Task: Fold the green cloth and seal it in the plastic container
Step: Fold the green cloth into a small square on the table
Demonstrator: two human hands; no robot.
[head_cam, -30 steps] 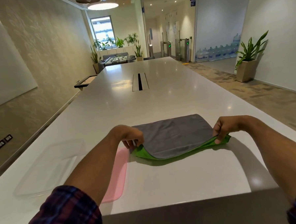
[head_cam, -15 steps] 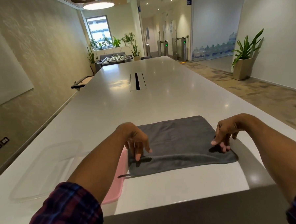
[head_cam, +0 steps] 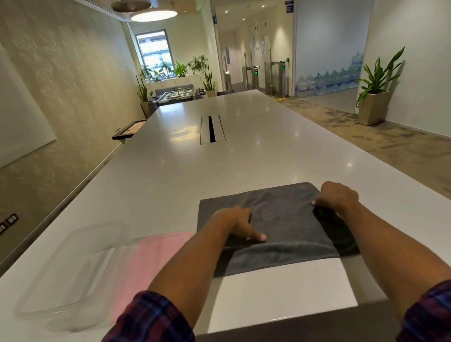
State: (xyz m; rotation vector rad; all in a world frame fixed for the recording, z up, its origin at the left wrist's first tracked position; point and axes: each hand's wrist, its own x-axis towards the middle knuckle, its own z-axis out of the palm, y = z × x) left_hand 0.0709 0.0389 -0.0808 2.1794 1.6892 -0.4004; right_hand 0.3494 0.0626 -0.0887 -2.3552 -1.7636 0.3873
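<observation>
The folded cloth [head_cam: 279,220] is soft, light, limp. Left hand [head_cam: 235,222] presses flat, grip open; right hand [head_cam: 336,195] pinches its right edge.

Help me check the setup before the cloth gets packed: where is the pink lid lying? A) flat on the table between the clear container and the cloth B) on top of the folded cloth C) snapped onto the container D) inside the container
A: the pink lid lies flat on the table, with the clear plastic container at its left and the folded cloth at its right.
</observation>
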